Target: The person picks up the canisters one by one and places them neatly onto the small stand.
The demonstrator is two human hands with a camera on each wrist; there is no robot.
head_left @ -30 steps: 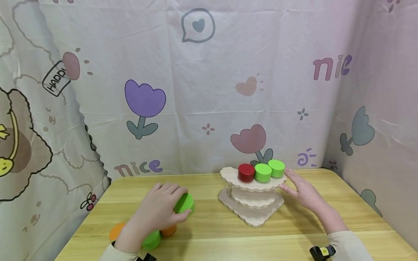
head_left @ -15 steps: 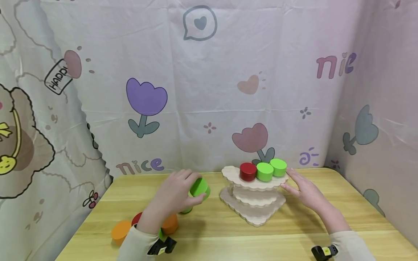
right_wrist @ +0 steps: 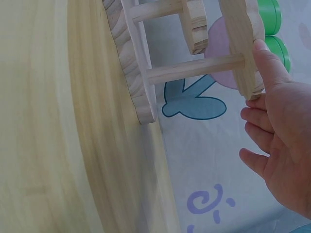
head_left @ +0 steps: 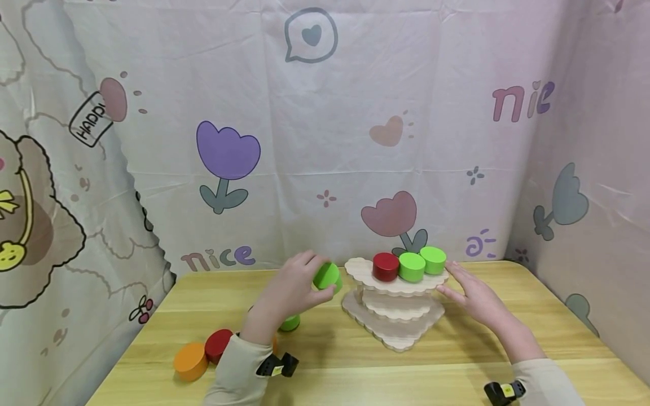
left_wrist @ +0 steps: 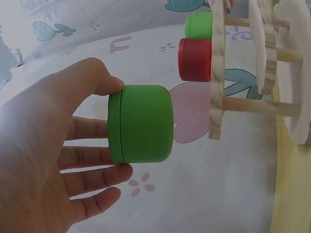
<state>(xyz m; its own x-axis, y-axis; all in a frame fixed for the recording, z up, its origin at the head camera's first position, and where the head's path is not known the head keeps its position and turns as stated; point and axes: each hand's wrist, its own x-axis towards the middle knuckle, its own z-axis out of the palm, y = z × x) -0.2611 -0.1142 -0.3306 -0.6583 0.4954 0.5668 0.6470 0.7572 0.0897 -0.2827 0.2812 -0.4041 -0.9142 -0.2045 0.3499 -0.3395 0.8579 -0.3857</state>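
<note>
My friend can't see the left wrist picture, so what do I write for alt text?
A left hand pinches a green round block in front of a white patterned cloth. At upper right, a red block and another green block sit on the top tier of a wooden stand, seen sideways.

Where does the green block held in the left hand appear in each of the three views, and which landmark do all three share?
Head: the held green block is in the lower middle, in the left hand.
Left wrist: near the centre, a little to the left.
Right wrist: not in it; the two green blocks there sit on the stand.
Shared landmark: the tiered wooden stand.
</note>
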